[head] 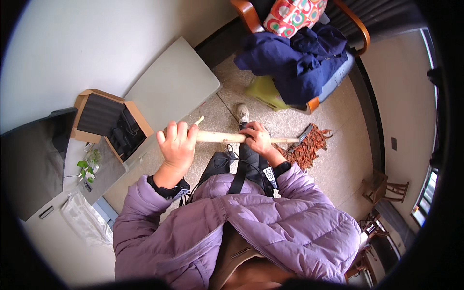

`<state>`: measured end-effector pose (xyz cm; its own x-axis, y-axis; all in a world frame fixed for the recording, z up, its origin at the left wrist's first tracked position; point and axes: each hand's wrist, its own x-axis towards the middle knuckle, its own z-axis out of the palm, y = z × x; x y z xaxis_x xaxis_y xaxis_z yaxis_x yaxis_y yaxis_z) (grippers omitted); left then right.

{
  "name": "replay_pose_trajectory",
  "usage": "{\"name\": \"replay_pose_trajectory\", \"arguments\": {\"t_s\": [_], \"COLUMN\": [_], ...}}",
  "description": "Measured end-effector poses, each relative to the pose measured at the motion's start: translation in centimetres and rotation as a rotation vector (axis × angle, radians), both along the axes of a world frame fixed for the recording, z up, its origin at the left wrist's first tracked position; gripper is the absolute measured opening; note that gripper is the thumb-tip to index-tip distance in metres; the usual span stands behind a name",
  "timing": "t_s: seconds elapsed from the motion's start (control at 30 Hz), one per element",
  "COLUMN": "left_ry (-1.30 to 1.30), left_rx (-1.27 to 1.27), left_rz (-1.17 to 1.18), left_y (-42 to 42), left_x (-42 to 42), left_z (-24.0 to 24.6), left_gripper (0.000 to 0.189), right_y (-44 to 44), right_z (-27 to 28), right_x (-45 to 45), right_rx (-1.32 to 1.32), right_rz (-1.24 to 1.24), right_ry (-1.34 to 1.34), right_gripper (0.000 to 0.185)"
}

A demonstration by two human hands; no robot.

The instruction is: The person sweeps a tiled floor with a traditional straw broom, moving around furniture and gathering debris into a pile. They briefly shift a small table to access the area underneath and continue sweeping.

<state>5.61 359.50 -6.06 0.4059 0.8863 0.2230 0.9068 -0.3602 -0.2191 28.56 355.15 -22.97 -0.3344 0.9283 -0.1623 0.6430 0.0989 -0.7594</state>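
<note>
A mop's wooden handle [217, 137] runs across in front of my body, its far end leading down to the right. My left hand [177, 145] is wrapped around the handle near its upper end. Farther along, my right hand [257, 137] grips the same shaft, knuckles upward. On the speckled floor to the right lies the mop head [308, 146], a spread of reddish-brown strips under a grey clamp. The palm sides of both hands are hidden.
Ahead stands an armchair [333, 78] draped with a dark blue garment [293, 61], a yellow-green plastic container [266, 92] beneath it. To the left are a pale tabletop [174, 79], an open cardboard box [112, 123], a dark screen [36, 163] and a small plant [87, 168]. A wooden chair [386, 188] stands far right.
</note>
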Motion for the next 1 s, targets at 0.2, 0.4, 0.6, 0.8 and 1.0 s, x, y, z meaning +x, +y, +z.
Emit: {"name": "replay_pose_trajectory", "arguments": {"t_s": [0.2,0.4,0.6,0.8,1.0], "left_ry": [-0.058,-0.660,-0.893,-0.812,-1.454], "left_rx": [-0.016,0.237,-0.428,-0.967,-1.304], "left_rz": [-0.100,-0.477,-0.145,0.038,1.047], "left_y": [-6.0,-9.6,-8.1,-5.6,-0.5], "left_x": [-1.1,1.0,2.8,8.3,18.5], "left_z": [3.0,5.9,-2.8,-23.9,-44.7], "left_gripper": [0.016,0.042,0.017,0.013,0.018], "right_y": [-4.9,-8.8,-17.4,-28.8,-32.0], "right_z": [2.6,6.4,12.9,13.7,15.6], "right_x": [-3.2,4.3,20.0,32.8,39.2], "right_rx": [0.068,0.271,0.388,0.537,0.201], "right_rz": [0.014,-0.361,-1.074,-1.720,-1.798], "right_ry": [-0.285,-0.335,0.150,0.161,0.233], "right_gripper": [0.019,0.021,0.014,0.016,0.028]}}
